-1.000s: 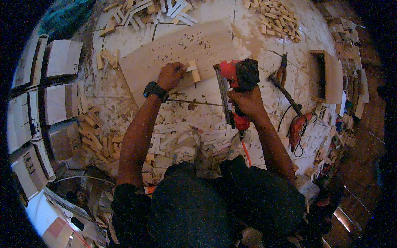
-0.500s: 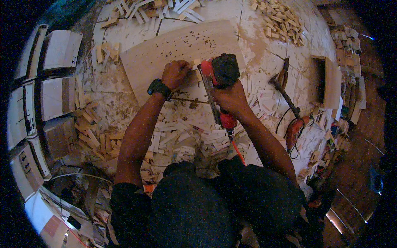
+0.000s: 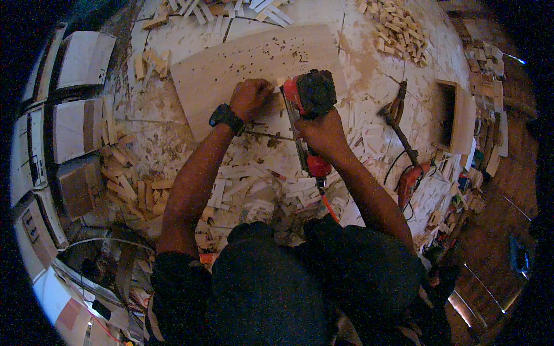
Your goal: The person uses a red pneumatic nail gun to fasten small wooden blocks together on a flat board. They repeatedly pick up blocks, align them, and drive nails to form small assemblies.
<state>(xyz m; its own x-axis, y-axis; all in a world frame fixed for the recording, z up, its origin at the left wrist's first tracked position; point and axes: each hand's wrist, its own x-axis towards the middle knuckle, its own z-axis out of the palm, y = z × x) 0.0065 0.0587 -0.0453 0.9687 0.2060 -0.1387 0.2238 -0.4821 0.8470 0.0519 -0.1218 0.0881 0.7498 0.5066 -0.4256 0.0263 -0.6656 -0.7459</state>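
My right hand (image 3: 324,136) is wrapped round the grip of a red and black nail gun (image 3: 317,94), with an orange air hose (image 3: 329,205) running from its handle end towards me. The gun's nose is hidden from above. My left hand (image 3: 249,99), with a dark watch on its wrist, is closed at the fingertips on a small pale wood block (image 3: 280,82) right beside the gun's head. Beneath both hands lies a wide flat wooden board (image 3: 199,72), with many small dark specks scattered over its far part.
Small wood blocks (image 3: 398,29) are heaped at the far right. A corded tool with an orange body (image 3: 411,181) lies at the right, near a hammer-like tool (image 3: 392,112) and an open wooden box (image 3: 461,118). Offcuts (image 3: 130,187) litter the floor; pale boxes (image 3: 78,130) line the left.
Both hands and the nail gun appear slightly further right in the picture, while the view has shifted a little. My grip on the gun and the wood block looks the same.
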